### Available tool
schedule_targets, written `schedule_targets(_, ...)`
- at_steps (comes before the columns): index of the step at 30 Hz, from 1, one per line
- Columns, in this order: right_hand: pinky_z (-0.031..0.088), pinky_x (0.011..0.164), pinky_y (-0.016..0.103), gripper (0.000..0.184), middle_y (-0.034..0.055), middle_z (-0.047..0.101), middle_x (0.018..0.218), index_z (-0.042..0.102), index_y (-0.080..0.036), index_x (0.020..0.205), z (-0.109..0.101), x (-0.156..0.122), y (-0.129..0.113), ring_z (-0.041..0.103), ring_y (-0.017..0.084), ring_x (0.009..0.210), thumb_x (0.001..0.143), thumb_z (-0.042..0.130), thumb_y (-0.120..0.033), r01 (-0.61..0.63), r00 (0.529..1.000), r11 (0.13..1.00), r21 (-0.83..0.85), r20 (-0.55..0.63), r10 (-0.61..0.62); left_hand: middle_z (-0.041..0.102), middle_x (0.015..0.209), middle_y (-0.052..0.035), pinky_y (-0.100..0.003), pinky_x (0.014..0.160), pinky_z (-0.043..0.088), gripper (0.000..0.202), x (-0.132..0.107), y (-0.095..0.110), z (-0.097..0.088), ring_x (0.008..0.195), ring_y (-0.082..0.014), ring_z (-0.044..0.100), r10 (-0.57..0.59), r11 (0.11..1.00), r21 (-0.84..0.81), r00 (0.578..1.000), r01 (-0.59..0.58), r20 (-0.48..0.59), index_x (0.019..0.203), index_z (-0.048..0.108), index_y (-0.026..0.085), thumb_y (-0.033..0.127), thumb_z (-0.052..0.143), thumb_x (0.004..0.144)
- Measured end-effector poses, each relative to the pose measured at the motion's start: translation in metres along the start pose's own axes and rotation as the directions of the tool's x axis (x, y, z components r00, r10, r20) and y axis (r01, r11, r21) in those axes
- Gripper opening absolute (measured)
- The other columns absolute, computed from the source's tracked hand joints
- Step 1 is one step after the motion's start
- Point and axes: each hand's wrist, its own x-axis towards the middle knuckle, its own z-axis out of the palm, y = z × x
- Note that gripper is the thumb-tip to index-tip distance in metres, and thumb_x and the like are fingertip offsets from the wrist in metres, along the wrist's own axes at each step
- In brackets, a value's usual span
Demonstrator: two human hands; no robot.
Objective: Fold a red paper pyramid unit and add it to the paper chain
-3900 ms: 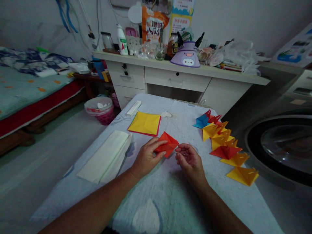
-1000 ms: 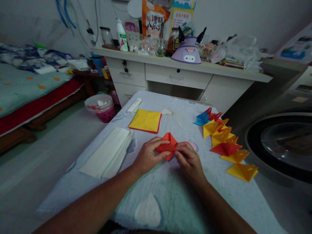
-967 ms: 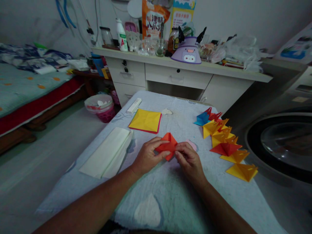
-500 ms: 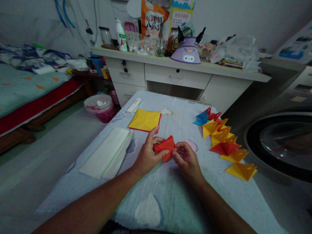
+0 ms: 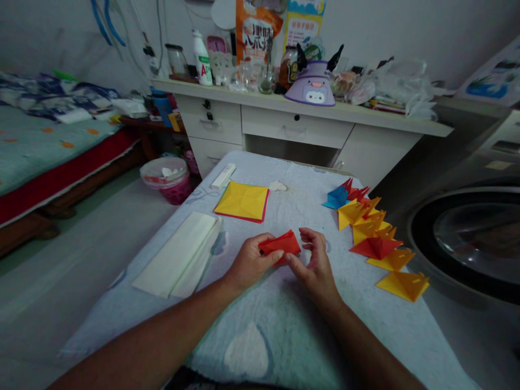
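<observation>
A folded piece of red origami paper (image 5: pixel 284 245) is pinched in my left hand (image 5: pixel 254 260), thumb on the near face and fingers behind. My right hand (image 5: pixel 316 265) is at the paper's right side, its thumb touching the lower right edge while its fingers are spread apart from it. Beyond my left hand lies a stack of square origami paper (image 5: pixel 242 200), yellow on top with red edges beneath. Along the right side of the table runs a row of folded paper cranes (image 5: pixel 376 246) in yellow, orange, red and blue.
A folded whitish cloth or paper (image 5: pixel 179 254) lies on the left of the cloth-covered table (image 5: pixel 252 346). A white narrow box (image 5: pixel 223 176) and a small pale scrap (image 5: pixel 278 186) lie farther back. A pink bin (image 5: pixel 174 189) stands left; a washing machine (image 5: pixel 463 227) stands right.
The red paper has turned to lie flatter, its upper point now lower. My right hand's fingers have opened away from it, and my left index finger has curled down behind the paper.
</observation>
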Motion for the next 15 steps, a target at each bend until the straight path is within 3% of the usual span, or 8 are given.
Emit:
schedule_targets(2, 0.045, 0.087, 0.037, 0.043, 0.0058, 0.058, 0.108, 0.055, -0.023, 0.115, -0.001, 0.001, 0.0, 0.053, 0.022, 0.099, 0.077, 0.071, -0.036, -0.038, 0.997, 0.996, 0.076, 0.077, 0.032, 0.056, 0.07, 0.0025, -0.02, 0.059, 0.038, 0.016, -0.001, 0.002, 0.001, 0.064, -0.0101, 0.05, 0.011, 0.999, 0.051, 1.0, -0.012, 0.022, 0.079, 0.06, 0.013, 0.028, 0.067, 0.075)
schedule_targets(6, 0.044, 0.069, 0.029, 0.018, 0.0005, 0.059, 0.08, 0.062, -0.021, 0.09, -0.002, 0.001, 0.003, 0.053, 0.016, 0.075, 0.087, 0.061, -0.038, -0.174, 0.959, 0.959, 0.225, 0.26, 0.113, 0.053, 0.068, 0.0035, -0.02, 0.057, 0.037, 0.011, -0.003, 0.003, 0.004, 0.063, -0.0099, 0.049, 0.012, 0.988, 0.156, 0.998, -0.02, 0.054, 0.077, 0.059, 0.015, 0.024, 0.064, 0.074)
schedule_targets(15, 0.039, 0.059, 0.025, 0.022, -0.002, 0.053, 0.069, 0.059, -0.02, 0.076, -0.004, 0.002, -0.004, 0.047, 0.013, 0.064, 0.087, 0.061, -0.039, -0.265, 0.95, 0.909, 0.32, 0.251, 0.189, 0.055, 0.067, 0.0028, -0.021, 0.054, 0.038, 0.013, -0.001, -0.007, 0.003, 0.059, -0.0101, 0.05, -0.038, 0.986, 0.164, 0.99, 0.015, 0.138, 0.079, 0.061, 0.014, 0.025, 0.065, 0.074)
